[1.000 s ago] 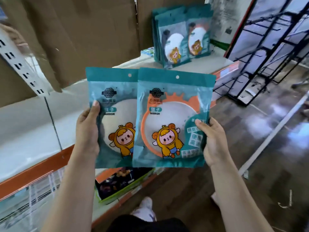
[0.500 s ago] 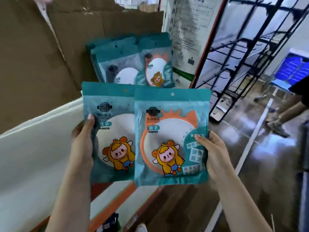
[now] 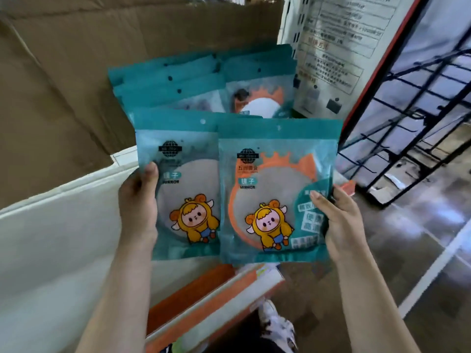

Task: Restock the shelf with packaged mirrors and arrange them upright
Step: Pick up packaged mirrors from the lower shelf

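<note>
A stack of packs (image 3: 204, 82) already stands upright on the shelf (image 3: 63, 225). Two more remain in hand: left hand (image 3: 139, 200) and right hand (image 3: 339, 220) each pinch one pack (image 3: 188, 179), (image 3: 275, 200).

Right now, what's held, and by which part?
Left hand grips a teal plastic mirror packet by its left edge; right hand grips the orange-rimmed packet by its right edge.

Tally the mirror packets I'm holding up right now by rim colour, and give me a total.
Orange-rimmed packet, gripped by the right hand: 1
Packet with no orange rim showing, gripped by the left hand: 1
Total held: 2
The shelved packets behind overlap too much to count.
</note>
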The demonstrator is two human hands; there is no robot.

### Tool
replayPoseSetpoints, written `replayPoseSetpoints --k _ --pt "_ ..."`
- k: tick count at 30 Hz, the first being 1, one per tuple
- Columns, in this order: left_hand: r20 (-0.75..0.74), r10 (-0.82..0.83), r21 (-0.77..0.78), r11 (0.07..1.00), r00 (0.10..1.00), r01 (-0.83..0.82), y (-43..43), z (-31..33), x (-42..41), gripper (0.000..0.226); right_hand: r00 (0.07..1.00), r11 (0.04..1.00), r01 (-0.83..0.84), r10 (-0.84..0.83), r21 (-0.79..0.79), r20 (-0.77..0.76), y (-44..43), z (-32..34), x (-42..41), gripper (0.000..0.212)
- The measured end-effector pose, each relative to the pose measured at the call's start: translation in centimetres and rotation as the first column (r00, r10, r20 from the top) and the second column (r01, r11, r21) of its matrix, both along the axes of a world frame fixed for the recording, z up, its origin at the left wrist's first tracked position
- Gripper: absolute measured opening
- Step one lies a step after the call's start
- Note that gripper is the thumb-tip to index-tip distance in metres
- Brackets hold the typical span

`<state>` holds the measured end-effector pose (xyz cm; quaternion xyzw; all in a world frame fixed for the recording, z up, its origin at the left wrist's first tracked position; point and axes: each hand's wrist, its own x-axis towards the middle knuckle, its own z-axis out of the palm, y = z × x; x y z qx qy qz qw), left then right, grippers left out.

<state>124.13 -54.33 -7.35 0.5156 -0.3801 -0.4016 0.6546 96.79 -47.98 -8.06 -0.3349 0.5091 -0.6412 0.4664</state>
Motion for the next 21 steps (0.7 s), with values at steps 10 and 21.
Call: replayPoseSetpoints --k 10,21 --pt "0.025 0.26 0.003 0.965 0.965 -0.26 -6.8 -0.9 -4.6 0.033 0.97 0.971 -0.237 0.235 -0.023 -0.067 -16.6 -0.2 -6.6 0.077" --pt "-0.066 0.533 -0.088 0.839 0.843 -0.538 -12.5 -1.1 -7.4 0.014 0.896 0.94 -0.328 0.277 -0.098 -0.346 -27.5 -1.1 -7.5 0.022"
